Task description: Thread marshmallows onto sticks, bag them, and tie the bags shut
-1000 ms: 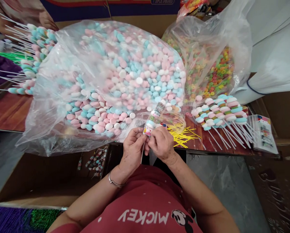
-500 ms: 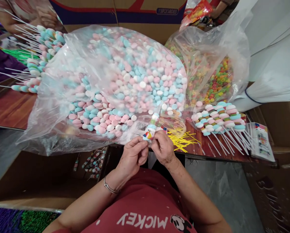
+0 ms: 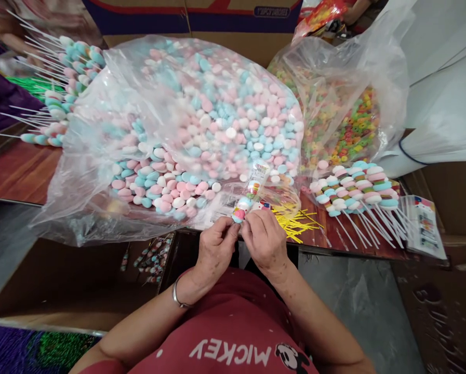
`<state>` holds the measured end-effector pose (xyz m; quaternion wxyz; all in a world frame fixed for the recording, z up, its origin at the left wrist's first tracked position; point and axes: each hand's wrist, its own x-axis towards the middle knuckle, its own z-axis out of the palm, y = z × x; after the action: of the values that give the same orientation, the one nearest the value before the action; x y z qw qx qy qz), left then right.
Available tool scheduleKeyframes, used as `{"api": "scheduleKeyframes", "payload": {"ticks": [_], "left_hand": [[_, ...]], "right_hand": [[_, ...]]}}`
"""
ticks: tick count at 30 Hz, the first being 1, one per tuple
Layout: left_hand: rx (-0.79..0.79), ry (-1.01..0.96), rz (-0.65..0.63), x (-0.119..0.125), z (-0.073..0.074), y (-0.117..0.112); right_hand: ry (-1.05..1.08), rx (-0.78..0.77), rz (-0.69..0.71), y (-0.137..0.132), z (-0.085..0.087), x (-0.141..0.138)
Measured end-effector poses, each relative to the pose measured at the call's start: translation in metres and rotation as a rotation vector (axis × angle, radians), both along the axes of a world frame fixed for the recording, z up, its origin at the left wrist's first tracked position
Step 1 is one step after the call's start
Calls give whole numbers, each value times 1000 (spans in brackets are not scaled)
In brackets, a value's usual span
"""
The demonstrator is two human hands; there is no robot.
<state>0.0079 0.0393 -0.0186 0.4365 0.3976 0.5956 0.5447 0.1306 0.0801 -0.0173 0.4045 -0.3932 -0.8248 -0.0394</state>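
Observation:
My left hand (image 3: 216, 248) and my right hand (image 3: 264, 240) meet at the table's front edge, both pinched on a candy skewer in a printed clear wrapper (image 3: 250, 195) that points up and away from me. Just beyond it lies a large clear bag of pink, blue and white marshmallow candies (image 3: 201, 130). Yellow twist ties (image 3: 295, 221) lie on the wood right of my right hand.
A second clear bag of coloured ring candies (image 3: 347, 124) stands at the right. Finished skewers (image 3: 357, 189) lie in front of it, beside printed wrappers (image 3: 425, 226). More skewers (image 3: 61, 88) are piled far left. A cardboard box (image 3: 147, 254) with wrapped skewers sits below the table.
My hands stay together on the skewer. The wrapped candy tilted slightly and my fingers shifted along its lower end; the view moved a little.

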Motion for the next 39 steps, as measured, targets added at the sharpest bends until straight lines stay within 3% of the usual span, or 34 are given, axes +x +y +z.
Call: {"api": "scheduleKeyframes", "payload": {"ticks": [5,11,14,24,33,39], "left_hand": [[38,49,1,-2,1,0],[-61,-102,-62,-1,-3,1],[-52,-77,-43,0,-5,1],[191,377,-32,-1,-5,2],[501,997,12,-4,-21,7],[515,1114,7,-3,-25,9]], "right_hand": [[-89,30,21,6,-3,4],[41,20,91,8,2,5],[9,44,102,7,1,3],[-54,106,94,8,8,5],[-191,38,-9,5,6,2],[-275,7,-36,4,4,-2]]}}
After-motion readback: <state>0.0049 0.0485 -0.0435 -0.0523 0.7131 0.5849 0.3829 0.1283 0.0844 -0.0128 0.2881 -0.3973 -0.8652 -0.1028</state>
